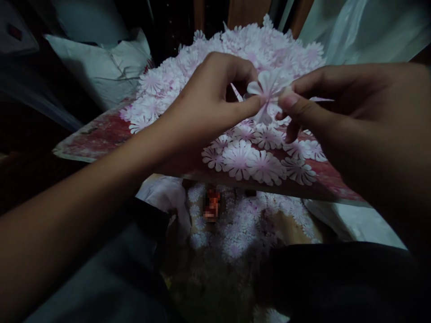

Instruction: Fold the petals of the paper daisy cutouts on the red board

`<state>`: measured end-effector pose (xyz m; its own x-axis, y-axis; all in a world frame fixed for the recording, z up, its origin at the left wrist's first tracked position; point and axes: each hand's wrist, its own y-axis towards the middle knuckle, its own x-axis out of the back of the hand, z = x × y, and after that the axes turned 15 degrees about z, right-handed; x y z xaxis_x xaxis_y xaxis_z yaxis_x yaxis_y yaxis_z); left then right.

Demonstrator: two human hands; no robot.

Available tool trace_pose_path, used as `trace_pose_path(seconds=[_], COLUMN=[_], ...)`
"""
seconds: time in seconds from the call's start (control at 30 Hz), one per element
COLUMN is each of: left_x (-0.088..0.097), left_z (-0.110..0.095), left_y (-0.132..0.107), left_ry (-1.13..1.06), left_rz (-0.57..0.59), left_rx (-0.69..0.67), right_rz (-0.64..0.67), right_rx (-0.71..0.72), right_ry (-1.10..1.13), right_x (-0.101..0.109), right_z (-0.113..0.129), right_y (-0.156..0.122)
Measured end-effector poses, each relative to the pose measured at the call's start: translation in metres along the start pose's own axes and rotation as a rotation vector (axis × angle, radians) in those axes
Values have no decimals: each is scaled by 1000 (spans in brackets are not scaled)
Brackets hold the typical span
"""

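A pale pink-white artificial flower (267, 89) with rounded petals is between my two hands, above the near part of the table. My left hand (225, 87) pinches its left side between thumb and fingers. From the other side, the thumb and forefinger of my right hand (323, 103) close on its right petals. Behind and below the hands, a heap of loose flower-shaped petal pieces (161, 85) covers much of the table. Several flat petal pieces (252, 161) lie near the front edge, under the hands.
The worn red table (97, 134) has a pale edge. A white sack (101, 67) stands at the back left, and translucent plastic (363, 31) hangs at the back right. More flower pieces (235, 229) are scattered on the floor below, between my knees.
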<state>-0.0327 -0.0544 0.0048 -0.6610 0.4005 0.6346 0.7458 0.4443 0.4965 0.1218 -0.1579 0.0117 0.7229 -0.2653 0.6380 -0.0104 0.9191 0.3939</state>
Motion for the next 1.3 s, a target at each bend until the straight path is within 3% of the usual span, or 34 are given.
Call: trace_pose_path(seconds=[0.27, 0.57, 0.8, 1.03, 1.17, 1.3], left_x=[-1, 3, 3, 3, 1, -2], left_z=[-3, -6, -12, -19, -22, -26], left_y=[-1, 0, -1, -2, -3, -4], left_ry=[87, 80, 126, 150, 139, 91], left_rz=[-3, 76, 62, 106, 118, 162], left_rx=[20, -103, -41, 44, 57, 63], right_rz=[32, 35, 53, -13, -74, -62], right_rx=[44, -33, -28, -148, -210, -245], right_ry=[-80, -67, -90, -62, -75, -285], right_x=[2, 1, 3, 5, 7, 13], right_z=[0, 5, 4, 2, -6, -30], right_y=[0, -1, 0, 3, 6, 11])
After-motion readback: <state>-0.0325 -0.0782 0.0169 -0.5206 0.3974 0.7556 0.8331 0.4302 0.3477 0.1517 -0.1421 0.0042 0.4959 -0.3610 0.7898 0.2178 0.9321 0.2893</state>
